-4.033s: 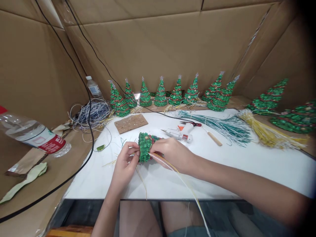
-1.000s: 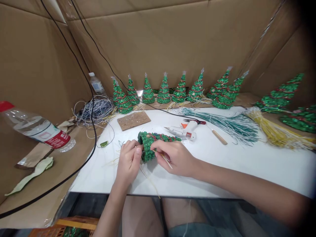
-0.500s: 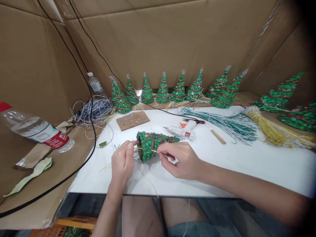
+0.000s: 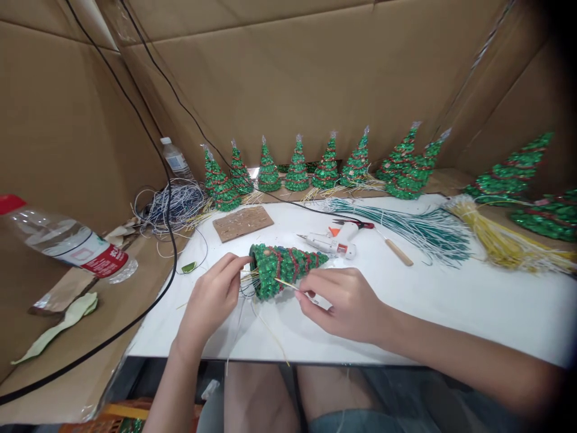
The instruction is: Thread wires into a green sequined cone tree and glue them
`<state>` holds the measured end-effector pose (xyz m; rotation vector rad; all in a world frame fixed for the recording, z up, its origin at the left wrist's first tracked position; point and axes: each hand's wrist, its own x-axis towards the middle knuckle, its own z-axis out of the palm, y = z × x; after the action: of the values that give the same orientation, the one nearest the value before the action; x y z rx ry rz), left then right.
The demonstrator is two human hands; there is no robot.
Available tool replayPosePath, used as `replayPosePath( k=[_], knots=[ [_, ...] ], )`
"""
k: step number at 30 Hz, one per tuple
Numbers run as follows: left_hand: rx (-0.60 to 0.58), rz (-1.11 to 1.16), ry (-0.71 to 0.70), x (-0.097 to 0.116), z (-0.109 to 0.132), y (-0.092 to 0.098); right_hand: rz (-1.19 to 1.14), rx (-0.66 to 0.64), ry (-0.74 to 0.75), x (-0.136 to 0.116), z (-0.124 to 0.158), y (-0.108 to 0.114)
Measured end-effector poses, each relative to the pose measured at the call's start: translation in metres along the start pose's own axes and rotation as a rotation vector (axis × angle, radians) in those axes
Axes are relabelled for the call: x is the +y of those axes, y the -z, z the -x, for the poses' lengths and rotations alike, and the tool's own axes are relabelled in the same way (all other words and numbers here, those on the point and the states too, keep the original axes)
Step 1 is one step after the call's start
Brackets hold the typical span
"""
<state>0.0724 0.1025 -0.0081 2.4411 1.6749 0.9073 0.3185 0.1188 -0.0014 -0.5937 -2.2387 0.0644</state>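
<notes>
A small green sequinned tree (image 4: 282, 269) with red trim lies on its side on the white table (image 4: 451, 313), base toward me. My left hand (image 4: 211, 297) touches the rim of its base with the fingertips, fingers pinched on thin strands there. My right hand (image 4: 347, 300) pinches a thin yellow strand (image 4: 286, 284) that runs out from the tree's side. More loose yellow strands (image 4: 270, 331) trail from the base toward the table's front edge.
A white glue gun (image 4: 331, 242), a wooden-handled tool (image 4: 399, 251) and a cardboard piece (image 4: 242, 223) lie behind the tree. Green wires (image 4: 406, 225) and yellow wires (image 4: 500, 243) lie right. Finished trees (image 4: 297, 171) line the cardboard wall. A coil of cord (image 4: 174, 201), bottles (image 4: 67, 243) and a black cable (image 4: 166, 240) are left.
My right hand has drawn back to the right, pulling the yellow strand out of the tree. My left hand slid from gripping the base to touching its rim. The tree's tip now shows.
</notes>
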Motion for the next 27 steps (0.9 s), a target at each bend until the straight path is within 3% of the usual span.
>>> replayPosePath(
  k=[4,8,11,16,27],
  knots=[
    [0.116,-0.226,-0.042,0.001,-0.001,0.003,0.029,0.016,0.001,-0.002,-0.001,0.001],
    [0.062,-0.321,-0.099,0.004,-0.003,0.010,0.003,0.020,-0.019,-0.001,0.002,0.001],
    [-0.022,-0.129,-0.109,0.009,-0.003,0.011,-0.002,0.008,-0.036,0.001,0.005,0.001],
    [-0.155,0.277,0.020,0.011,-0.007,0.005,0.004,-0.011,-0.054,-0.002,0.008,0.001],
    [-0.223,0.454,-0.006,0.008,-0.032,-0.008,-0.026,0.025,-0.113,-0.009,0.013,0.008]
  ],
)
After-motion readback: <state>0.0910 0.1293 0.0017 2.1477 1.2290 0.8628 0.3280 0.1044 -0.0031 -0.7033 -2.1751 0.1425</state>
